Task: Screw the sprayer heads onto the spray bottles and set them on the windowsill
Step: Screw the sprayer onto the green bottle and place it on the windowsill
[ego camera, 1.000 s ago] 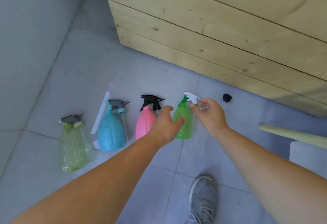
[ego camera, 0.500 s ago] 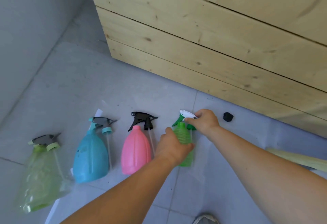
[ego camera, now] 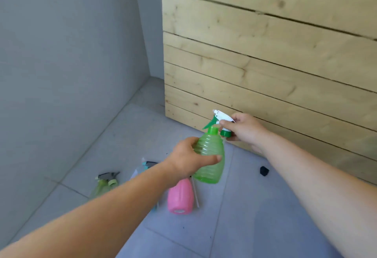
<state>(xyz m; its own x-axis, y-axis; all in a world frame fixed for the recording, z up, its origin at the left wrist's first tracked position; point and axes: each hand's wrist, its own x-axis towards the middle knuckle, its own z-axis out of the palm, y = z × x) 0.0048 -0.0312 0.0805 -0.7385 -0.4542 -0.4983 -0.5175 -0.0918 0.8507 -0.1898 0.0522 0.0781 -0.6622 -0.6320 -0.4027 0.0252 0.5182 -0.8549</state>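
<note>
My left hand (ego camera: 189,160) grips a ribbed green spray bottle (ego camera: 210,155) and holds it upright above the floor. Just right of the bottle's open neck, my right hand (ego camera: 243,128) pinches a white and green sprayer head (ego camera: 221,121), which is off the bottle. Below them a pink bottle (ego camera: 180,197) lies on the grey tiles. A pale green bottle (ego camera: 103,186) with a grey sprayer head lies further left. A blue bottle's sprayer head (ego camera: 150,164) peeks out behind my left forearm; the rest of that bottle is hidden.
A light wooden plank wall (ego camera: 265,64) rises close behind my hands. A grey wall (ego camera: 67,64) runs along the left. A small black cap (ego camera: 264,170) lies on the grey tile floor (ego camera: 244,217) near the planks.
Both hands have lifted the green bottle and its sprayer head off the floor. The view has tilted up, showing more of the plank wall.
</note>
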